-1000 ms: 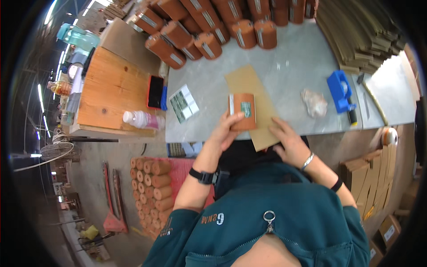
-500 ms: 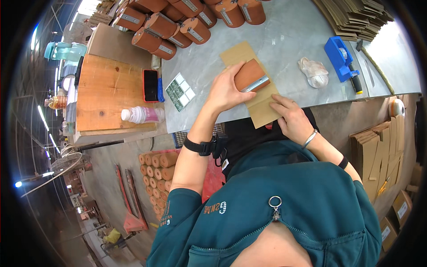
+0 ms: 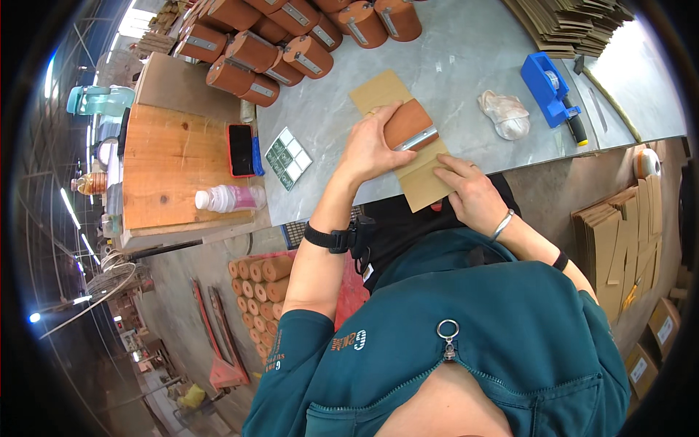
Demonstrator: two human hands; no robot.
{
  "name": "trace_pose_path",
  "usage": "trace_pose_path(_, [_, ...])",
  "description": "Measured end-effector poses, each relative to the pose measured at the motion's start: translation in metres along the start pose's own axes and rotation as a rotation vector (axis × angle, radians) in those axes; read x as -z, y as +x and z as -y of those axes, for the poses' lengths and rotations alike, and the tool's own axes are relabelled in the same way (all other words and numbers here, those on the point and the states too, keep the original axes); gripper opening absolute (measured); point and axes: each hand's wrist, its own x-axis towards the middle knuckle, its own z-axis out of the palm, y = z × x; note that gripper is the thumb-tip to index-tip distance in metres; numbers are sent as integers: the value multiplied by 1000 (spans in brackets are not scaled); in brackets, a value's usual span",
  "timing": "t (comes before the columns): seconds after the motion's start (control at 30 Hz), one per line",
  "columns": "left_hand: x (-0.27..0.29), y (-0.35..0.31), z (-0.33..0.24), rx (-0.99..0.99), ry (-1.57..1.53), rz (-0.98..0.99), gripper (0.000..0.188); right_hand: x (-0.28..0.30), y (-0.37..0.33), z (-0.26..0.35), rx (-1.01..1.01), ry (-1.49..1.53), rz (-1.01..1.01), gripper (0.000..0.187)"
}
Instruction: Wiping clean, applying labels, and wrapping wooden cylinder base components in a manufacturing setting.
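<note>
My left hand (image 3: 371,144) is closed around a terracotta-coloured cylinder (image 3: 408,121) with a metal strip (image 3: 418,139) along its side. The cylinder lies on its side on a strip of brown cardboard (image 3: 419,188), near the table's front edge. One end of the cardboard reaches past the cylinder to the far left; the other overhangs the edge toward my body. My right hand (image 3: 470,191) rests its fingertips on the near part of the cardboard, the fingers stretched out and the thumb partly hidden beneath it.
Several similar cylinders (image 3: 306,55) are piled at the back left. A sheet of stickers (image 3: 289,158), a phone (image 3: 243,149) and a bottle (image 3: 227,198) lie left. To the right are a crumpled whitish wad (image 3: 504,115), a blue tape dispenser (image 3: 547,91), a hammer (image 3: 610,100) and stacked cardboard (image 3: 564,25).
The whole view has shifted slightly. My left hand still holds the cylinder on the cardboard, and my right fingertips have moved a little along the near part of the cardboard.
</note>
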Motion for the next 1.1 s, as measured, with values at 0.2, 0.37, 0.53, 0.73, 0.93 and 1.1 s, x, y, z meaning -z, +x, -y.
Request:
trace_pose_path(0.2, [2, 1, 12, -25, -32, 66, 73, 0, 0, 0, 6, -8, 8, 44])
trace_pose_path(0.37, [-1, 10, 29, -19, -134, 83, 56, 12, 8, 6, -23, -61, 25, 37])
trace_pose_path(0.53, [-2, 15, 40, 126, -474, 116, 60, 32, 56, 14, 269, -271, -189, 15])
trace_pose_path(0.73, [0, 18, 49, 120, -678, 178, 64, 35, 113, 6, 318, -154, -125, 6])
trace_pose_path(0.93, [-4, 20, 50, 158, -758, 216, 48, 34, 122, -1, 139, 95, -23, 13])
trace_pose_path(1.1, [-6, 18, 51, 146, -828, 232, 57, 37, 120, -2, 129, 109, -11, 11])
